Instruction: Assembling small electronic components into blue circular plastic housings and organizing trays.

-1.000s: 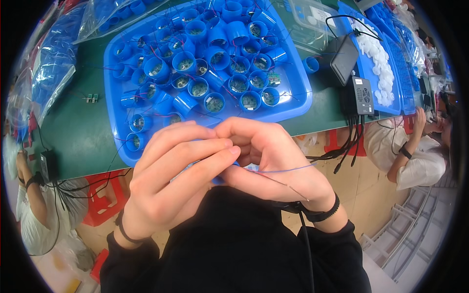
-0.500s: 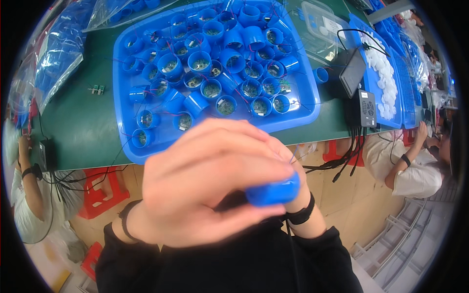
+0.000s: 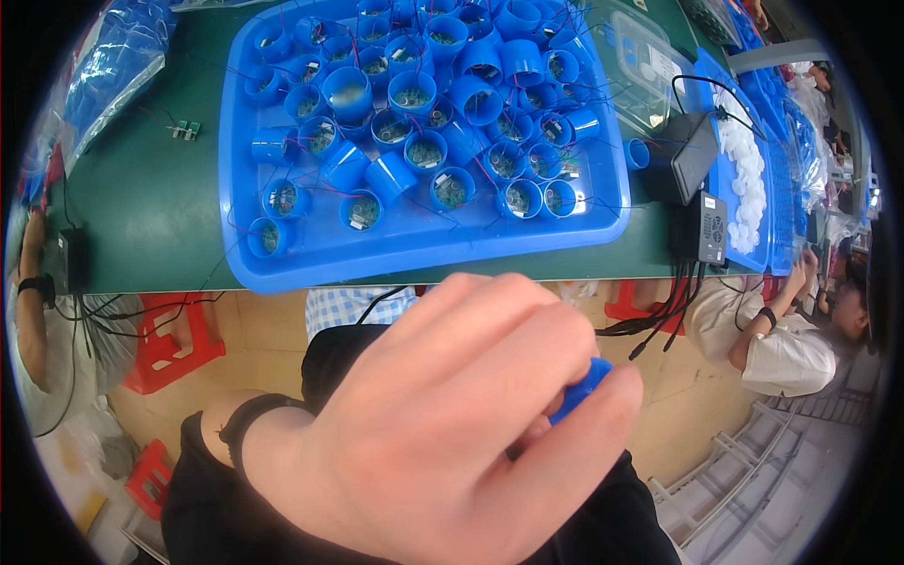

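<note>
My left hand (image 3: 443, 405) fills the lower middle, close up, its back toward me. Its fingers and thumb are closed on a small blue plastic cup (image 3: 581, 391), of which only a part shows between them. What the cup contains is hidden. My right hand is hidden behind the left one; a bit of skin under the left fingers may belong to it, but I cannot tell. Beyond the hands, a blue tray (image 3: 311, 275) on the green table holds many similar blue cups (image 3: 454, 188) with small circuit boards and thin red and dark wires in them.
Small circuit boards (image 3: 185, 130) lie left of the tray. At right stand a black device (image 3: 692, 160) with cables, a clear plastic box (image 3: 640, 71) and a tray of white parts (image 3: 744, 179). Other people sit on both sides; red stools (image 3: 174, 344) stand below the table.
My left hand has moved right and closer to the view with the blue cup, now covering more of it. My right wrist, earlier visible, is now covered. The view has shifted slightly.
</note>
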Demonstrator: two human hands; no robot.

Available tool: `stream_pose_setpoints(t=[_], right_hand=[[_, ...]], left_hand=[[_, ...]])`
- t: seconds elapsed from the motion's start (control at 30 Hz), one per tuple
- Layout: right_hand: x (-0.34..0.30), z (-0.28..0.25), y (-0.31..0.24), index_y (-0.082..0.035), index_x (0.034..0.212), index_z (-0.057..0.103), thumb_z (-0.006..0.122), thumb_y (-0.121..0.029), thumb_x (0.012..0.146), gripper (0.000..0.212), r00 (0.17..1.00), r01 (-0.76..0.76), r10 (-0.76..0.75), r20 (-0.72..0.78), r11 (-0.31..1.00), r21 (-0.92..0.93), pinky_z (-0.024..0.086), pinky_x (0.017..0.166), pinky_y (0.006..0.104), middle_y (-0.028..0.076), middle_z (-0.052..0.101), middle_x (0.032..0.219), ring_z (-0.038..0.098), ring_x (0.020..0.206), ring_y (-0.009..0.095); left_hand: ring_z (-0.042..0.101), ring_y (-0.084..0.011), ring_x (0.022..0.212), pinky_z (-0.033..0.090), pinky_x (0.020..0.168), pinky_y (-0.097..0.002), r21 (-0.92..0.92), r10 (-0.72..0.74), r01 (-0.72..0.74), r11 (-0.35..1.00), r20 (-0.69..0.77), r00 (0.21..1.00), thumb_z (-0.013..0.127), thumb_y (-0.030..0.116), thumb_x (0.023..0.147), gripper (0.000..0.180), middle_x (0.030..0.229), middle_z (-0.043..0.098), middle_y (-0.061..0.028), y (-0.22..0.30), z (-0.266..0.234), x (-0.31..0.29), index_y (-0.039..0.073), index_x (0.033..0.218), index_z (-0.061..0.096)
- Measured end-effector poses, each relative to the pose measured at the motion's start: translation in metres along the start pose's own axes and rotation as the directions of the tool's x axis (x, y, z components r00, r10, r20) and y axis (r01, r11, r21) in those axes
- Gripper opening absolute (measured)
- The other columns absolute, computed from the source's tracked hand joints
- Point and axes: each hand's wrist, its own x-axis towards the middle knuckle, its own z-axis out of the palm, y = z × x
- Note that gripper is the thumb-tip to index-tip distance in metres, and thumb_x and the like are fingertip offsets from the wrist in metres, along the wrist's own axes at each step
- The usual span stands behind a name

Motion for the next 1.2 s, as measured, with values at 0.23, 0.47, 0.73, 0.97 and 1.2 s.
stream_pose_setpoints(t=[0.23, 0.47, 0.73, 0.97, 1.2], right_hand=[[-0.007, -0.017, 0.005, 0.01, 0.096, 0.058, 0.074, -0.02, 0.06, 0.05, 0.993, -0.053, 0.046, 0.112, 0.997, 0.061, 0.047, 0.065, 0.022, 0.015, 0.064, 0.084, 0.062, 0.074, 0.017], [-0.011, -0.002, -0.014, 0.01, 0.106, 0.054, 0.072, -0.008, 0.066, 0.047, 0.996, -0.043, 0.048, 0.071, 0.997, -0.064, 0.047, 0.078, 0.024, 0.015, 0.063, 0.1, 0.061, 0.092, 0.017], [0.0, 0.062, -0.029, 0.004, 0.11, 0.051, 0.06, 0.0, 0.075, 0.036, 0.901, 0.065, -0.386, -0.2, 0.575, -0.815, 0.046, 0.08, 0.0251, 0.009, 0.058, 0.104, 0.057, 0.095, 0.012], [0.004, 0.056, -0.02, -0.002, 0.108, 0.054, 0.062, -0.005, 0.08, 0.029, 0.892, -0.036, -0.378, -0.248, 0.488, -0.872, 0.049, 0.073, 0.0248, 0.004, 0.061, 0.094, 0.06, 0.087, 0.011], [0.01, 0.042, -0.015, 0.002, 0.102, 0.055, 0.06, -0.006, 0.081, 0.023, 0.903, -0.011, -0.372, -0.215, 0.48, -0.877, 0.051, 0.068, 0.0246, 0.009, 0.063, 0.09, 0.062, 0.078, 0.012]], left_hand=[[0.055, -0.0231, 0.066, 0.045, 0.058, -0.0271, 0.099, 0.612, -0.608, 0.788, -0.228, 0.757, 0.065, -0.001, 0.063, 0.021, 0.076, 0.055, -0.0125, -0.055, 0.008, -0.001, -0.006, 0.083, 0.06], [0.059, -0.0204, 0.071, 0.048, 0.058, -0.027, -0.052, 0.177, -0.183, 0.982, -0.103, 0.979, 0.08, 0.004, 0.053, 0.033, 0.08, 0.059, -0.0068, -0.006, -0.003, -0.011, 0.001, 0.084, 0.068], [0.061, -0.0279, 0.087, 0.049, 0.076, -0.0339, 0.361, 0.181, -0.194, 0.912, 0.07, 0.981, 0.077, 0.009, 0.055, 0.038, 0.091, 0.067, -0.0065, -0.044, -0.028, -0.008, 0.006, 0.091, 0.067], [0.061, -0.0316, 0.094, 0.047, 0.079, -0.0366, 0.275, 0.126, -0.15, 0.95, 0.103, 0.987, 0.063, -0.007, 0.054, 0.04, 0.096, 0.067, -0.0092, -0.058, -0.028, -0.019, 0.006, 0.092, 0.066], [0.062, -0.0326, 0.09, 0.047, 0.078, -0.0373, 0.241, 0.195, -0.203, 0.949, 0.056, 0.979, 0.057, -0.01, 0.051, 0.04, 0.093, 0.067, -0.0134, -0.068, -0.022, -0.024, 0.0, 0.09, 0.064]])
